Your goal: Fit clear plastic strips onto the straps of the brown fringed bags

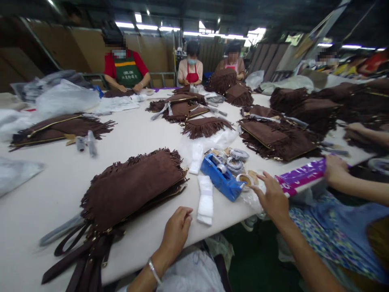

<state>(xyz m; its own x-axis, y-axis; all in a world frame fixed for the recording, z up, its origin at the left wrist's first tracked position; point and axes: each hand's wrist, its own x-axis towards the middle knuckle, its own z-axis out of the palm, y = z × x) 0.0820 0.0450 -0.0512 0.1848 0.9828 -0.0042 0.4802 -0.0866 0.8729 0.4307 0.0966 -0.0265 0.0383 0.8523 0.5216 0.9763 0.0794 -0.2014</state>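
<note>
My left hand [177,230] rests over the table's front edge, its fingers loosely curled together and no object visible in them. Just right of it lies a banded strip of folded white paper [206,200]. A brown fringed handbag [133,188] with gold zips and dangling straps lies to the left. My right hand [272,196] reaches in over the table edge, thumb and forefinger apart, close beside a roll of tape [244,181]. Whether the fingertips touch the roll, I cannot tell. Left of that stands a blue tape dispenser [223,178].
Wrapped grey rings [235,162] lie behind the dispenser. To the right a co-worker's hand [336,170] is on a purple plastic packet [304,174]. More fringed brown bags [279,138] are piled across the white table [130,142]. Several people work along the far side.
</note>
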